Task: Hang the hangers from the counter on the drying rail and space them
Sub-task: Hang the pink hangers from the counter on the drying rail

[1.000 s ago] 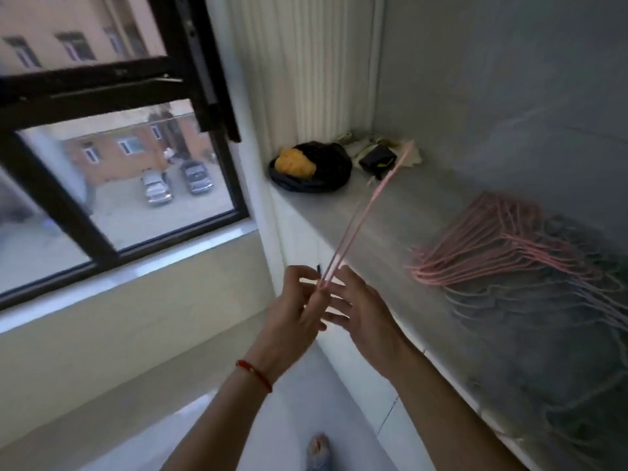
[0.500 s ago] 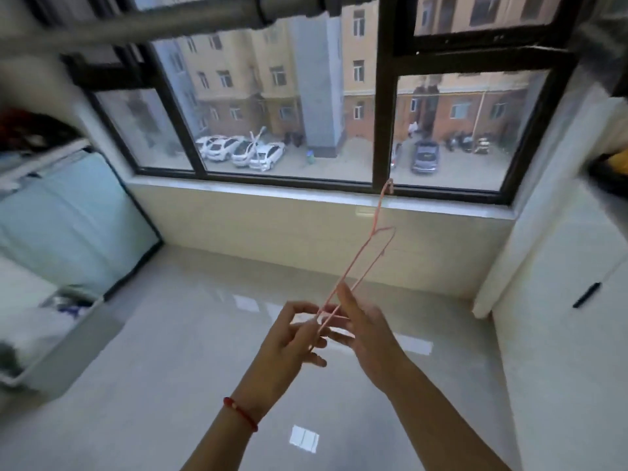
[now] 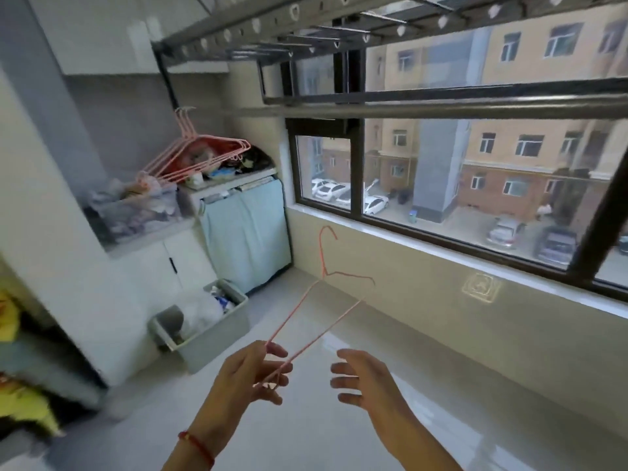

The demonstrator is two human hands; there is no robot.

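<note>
Left hand [image 3: 258,372] pinches one pink hanger [image 3: 326,300] by its end, hook pointing 12 o'clock toward the rail [image 3: 441,108], likely for hooking. Right hand [image 3: 363,379] loosely open, holding nothing. Hung hangers [image 3: 200,154] at 10 o'clock.

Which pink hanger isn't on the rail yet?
The single pink hanger held in the left hand; the other hangers already hang bunched at the rail's far-left end.

The dark metal drying rail [image 3: 441,108] is cut off at the right edge; the hooks of the hung pink wire hangers [image 3: 193,147] are blurred, apparently three.
</note>
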